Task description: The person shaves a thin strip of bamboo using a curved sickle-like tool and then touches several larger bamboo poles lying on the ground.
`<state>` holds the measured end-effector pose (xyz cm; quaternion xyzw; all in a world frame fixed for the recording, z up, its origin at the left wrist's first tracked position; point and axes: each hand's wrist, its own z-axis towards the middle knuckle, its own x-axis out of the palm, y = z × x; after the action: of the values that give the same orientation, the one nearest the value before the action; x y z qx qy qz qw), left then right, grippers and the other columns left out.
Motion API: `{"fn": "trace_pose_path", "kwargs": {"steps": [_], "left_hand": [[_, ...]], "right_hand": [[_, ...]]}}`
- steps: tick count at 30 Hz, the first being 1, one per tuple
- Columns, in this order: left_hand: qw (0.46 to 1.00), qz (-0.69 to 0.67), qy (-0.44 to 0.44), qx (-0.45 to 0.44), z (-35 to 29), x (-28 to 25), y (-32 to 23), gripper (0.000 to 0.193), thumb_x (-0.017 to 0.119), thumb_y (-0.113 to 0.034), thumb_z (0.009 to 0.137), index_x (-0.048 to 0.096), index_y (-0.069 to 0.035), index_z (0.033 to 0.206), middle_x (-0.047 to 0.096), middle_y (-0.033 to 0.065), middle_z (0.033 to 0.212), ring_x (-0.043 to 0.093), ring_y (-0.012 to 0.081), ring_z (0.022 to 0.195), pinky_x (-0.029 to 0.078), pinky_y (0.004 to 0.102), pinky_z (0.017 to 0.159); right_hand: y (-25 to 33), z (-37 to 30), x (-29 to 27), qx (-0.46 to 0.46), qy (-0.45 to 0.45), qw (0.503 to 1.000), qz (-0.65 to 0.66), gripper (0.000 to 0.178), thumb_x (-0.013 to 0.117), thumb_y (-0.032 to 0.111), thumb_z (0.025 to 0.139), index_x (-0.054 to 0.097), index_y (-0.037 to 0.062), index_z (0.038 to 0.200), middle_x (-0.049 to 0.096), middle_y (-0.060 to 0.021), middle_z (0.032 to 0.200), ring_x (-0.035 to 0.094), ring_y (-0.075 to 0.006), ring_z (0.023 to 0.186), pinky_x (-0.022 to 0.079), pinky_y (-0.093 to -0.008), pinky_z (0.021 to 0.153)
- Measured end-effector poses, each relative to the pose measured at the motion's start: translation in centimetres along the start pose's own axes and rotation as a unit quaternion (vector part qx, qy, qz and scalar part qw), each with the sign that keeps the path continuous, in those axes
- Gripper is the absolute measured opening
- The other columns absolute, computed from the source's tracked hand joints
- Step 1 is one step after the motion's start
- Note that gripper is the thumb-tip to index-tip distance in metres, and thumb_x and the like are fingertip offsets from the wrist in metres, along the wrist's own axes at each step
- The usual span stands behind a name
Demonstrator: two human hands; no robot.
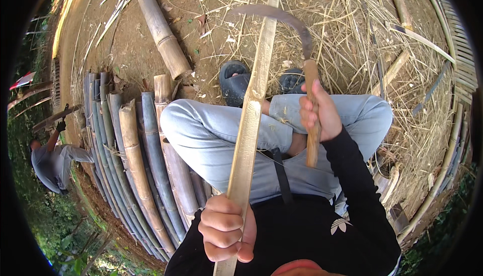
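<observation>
My left hand [224, 228] is closed round the lower end of a long split bamboo strip [245, 147]. The strip slants up and away from my chest, past my crossed legs, its pale hollow inner face showing with a node partway along. In my right hand [320, 111] is the wooden handle of a sickle [311, 82], fingers wrapped round it. Its dark curved blade arcs leftward across the strip's far part; whether the blade touches the strip I cannot tell.
Several bamboo poles [132, 150] lie side by side at my left, and a thick bamboo piece [163, 32] lies ahead. Straw-like shavings [342, 34] cover the ground ahead and right. A person [55, 160] is bent over at far left. My sandals [234, 82] are just beyond my legs.
</observation>
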<state>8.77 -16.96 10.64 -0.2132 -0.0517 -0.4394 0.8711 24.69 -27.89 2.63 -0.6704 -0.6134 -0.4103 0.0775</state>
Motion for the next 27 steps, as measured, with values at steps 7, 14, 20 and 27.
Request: {"fn": "trace_pose_path", "kwargs": {"steps": [7,14,20,27], "left_hand": [[1.0,-0.009,0.008,-0.003,0.2,0.1,-0.3,0.033,0.068,-0.019,0.084,0.039,-0.013,0.067,0.032,-0.0076,0.047,0.032,0.0051,0.037,0.021,0.0201,0.036],[1.0,-0.016,0.006,0.009,0.5,-0.1,0.0,0.034,0.064,-0.022,0.088,0.038,-0.013,0.069,0.032,-0.0078,0.047,0.033,0.0038,0.037,0.019,0.0196,0.035],[1.0,0.0,0.027,0.0,0.6,-0.9,0.1,0.033,0.062,-0.026,0.09,0.038,-0.013,0.07,0.03,-0.0074,0.047,0.031,0.0052,0.037,0.019,0.0209,0.035],[0.999,-0.007,0.03,0.024,-0.2,-1.0,0.1,0.034,0.061,-0.028,0.09,0.038,-0.013,0.07,0.032,-0.0066,0.048,0.031,0.0064,0.038,0.021,0.0228,0.036]], "right_hand": [[-1.2,-0.8,-1.2,0.056,0.028,0.998,-0.024,0.036,0.041,0.049,0.098,0.042,0.0148,0.108,0.042,0.0028,0.065,0.037,-0.0052,0.042,0.034,-0.0221,0.038],[-0.7,-0.5,-1.2,0.104,-0.004,0.994,0.034,0.036,0.041,0.051,0.098,0.044,0.0166,0.107,0.041,0.0044,0.066,0.035,-0.0038,0.041,0.033,-0.02,0.036],[-0.3,0.6,-1.4,0.071,0.01,0.997,-0.027,0.039,0.041,0.053,0.097,0.044,0.0157,0.108,0.041,0.0049,0.065,0.034,-0.0039,0.04,0.033,-0.0206,0.035],[-1.2,-0.3,0.2,0.07,0.001,0.997,0.044,0.038,0.043,0.052,0.097,0.044,0.015,0.106,0.042,0.0036,0.065,0.037,-0.005,0.041,0.034,-0.0221,0.036]]}}
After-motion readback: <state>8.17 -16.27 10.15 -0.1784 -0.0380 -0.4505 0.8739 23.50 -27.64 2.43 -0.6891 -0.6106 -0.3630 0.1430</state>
